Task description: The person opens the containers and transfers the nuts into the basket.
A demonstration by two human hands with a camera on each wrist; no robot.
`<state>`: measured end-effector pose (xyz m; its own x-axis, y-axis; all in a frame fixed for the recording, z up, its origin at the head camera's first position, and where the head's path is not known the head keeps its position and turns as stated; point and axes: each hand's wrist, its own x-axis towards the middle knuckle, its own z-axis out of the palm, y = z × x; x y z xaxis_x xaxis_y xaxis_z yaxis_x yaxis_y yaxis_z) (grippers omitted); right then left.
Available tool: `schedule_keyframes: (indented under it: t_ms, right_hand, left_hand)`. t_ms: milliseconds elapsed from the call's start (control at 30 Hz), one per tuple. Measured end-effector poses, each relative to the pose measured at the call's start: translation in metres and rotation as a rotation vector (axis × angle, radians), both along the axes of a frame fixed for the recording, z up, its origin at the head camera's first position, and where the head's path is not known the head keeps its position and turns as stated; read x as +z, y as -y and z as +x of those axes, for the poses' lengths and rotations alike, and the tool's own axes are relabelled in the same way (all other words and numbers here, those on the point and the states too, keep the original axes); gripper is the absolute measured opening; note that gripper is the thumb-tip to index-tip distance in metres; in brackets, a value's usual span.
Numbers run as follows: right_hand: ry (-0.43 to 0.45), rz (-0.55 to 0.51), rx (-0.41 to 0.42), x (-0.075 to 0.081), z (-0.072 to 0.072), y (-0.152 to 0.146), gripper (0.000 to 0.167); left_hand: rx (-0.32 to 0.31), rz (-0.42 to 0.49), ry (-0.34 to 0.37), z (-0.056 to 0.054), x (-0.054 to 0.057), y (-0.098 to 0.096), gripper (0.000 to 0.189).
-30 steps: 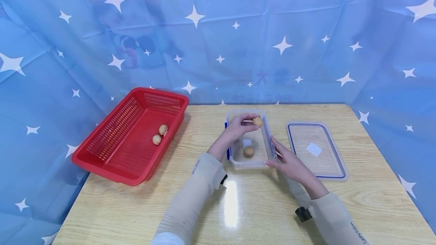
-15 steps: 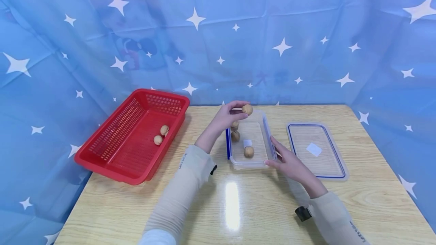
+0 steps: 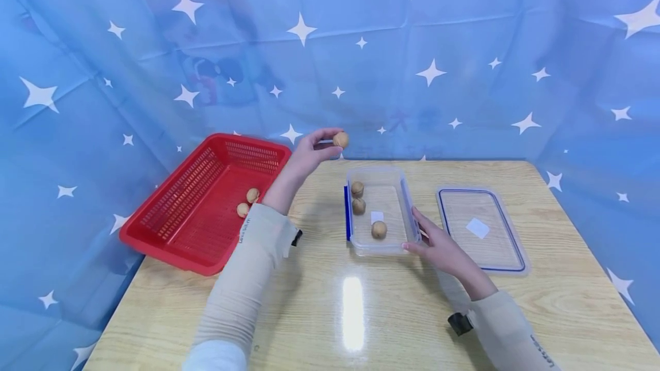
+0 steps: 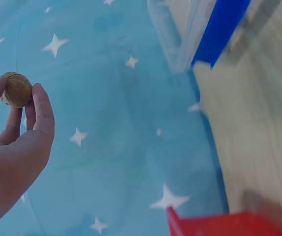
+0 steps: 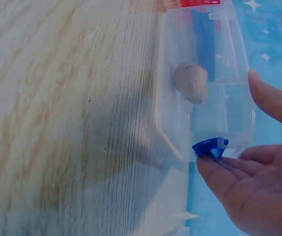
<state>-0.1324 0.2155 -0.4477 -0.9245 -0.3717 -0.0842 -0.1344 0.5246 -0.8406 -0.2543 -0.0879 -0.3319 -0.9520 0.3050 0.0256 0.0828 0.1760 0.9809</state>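
My left hand [image 3: 309, 154] pinches a walnut [image 3: 341, 140] between thumb and fingertips, held up between the red basket and the clear food container. In the left wrist view that walnut [image 4: 17, 90] shows up close against the curtain. The food container [image 3: 388, 248] stands lidless on the table with three walnuts inside, among them one walnut [image 3: 378, 229] near its front. Around the container's near right corner, my right hand [image 3: 440, 249] holds it, thumb on the front and fingers along the right side. A blue latch [image 5: 211, 146] touches those fingers in the right wrist view.
A red plastic basket [image 3: 180, 265] stands at the left with walnuts [image 3: 243, 210] visible inside, partly behind my left sleeve. The clear lid [image 3: 484, 259] with a blue seal lies right of the container. A starry blue curtain [image 3: 381, 27] hangs behind the table.
My left hand, still pinching the walnut, has moved left and up from over the container, uncovering two walnuts inside it. My right hand stays at the container's corner.
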Motion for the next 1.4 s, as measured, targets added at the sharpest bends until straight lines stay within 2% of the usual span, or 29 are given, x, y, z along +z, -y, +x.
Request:
schedule_keyframes:
  t_ms: [400,667,867,1067,1400]
  right_hand:
    - [0.003,0.002,0.005,0.000,-0.001,0.000,0.086]
    - [0.004,-0.003,0.000,0.000,-0.002,0.000,0.087]
    - [0.001,-0.007,0.002,-0.002,-0.002,-0.001,0.086]
    - [0.002,-0.017,0.008,-0.002,-0.002,0.000,0.087]
    - [0.001,-0.002,-0.003,0.000,-0.002,0.000,0.088]
  left_hand:
    - [0.158,-0.079,0.009,0.001,0.020,0.065,0.047]
    - [0.241,-0.113,-0.006,0.002,0.026,0.104,0.049]
    - [0.309,-0.160,0.043,0.005,0.021,0.130,0.054]
    - [0.370,-0.195,0.081,0.010,0.011,0.151,0.057]
    - [0.404,-0.205,0.102,0.010,-0.006,0.174,0.062]
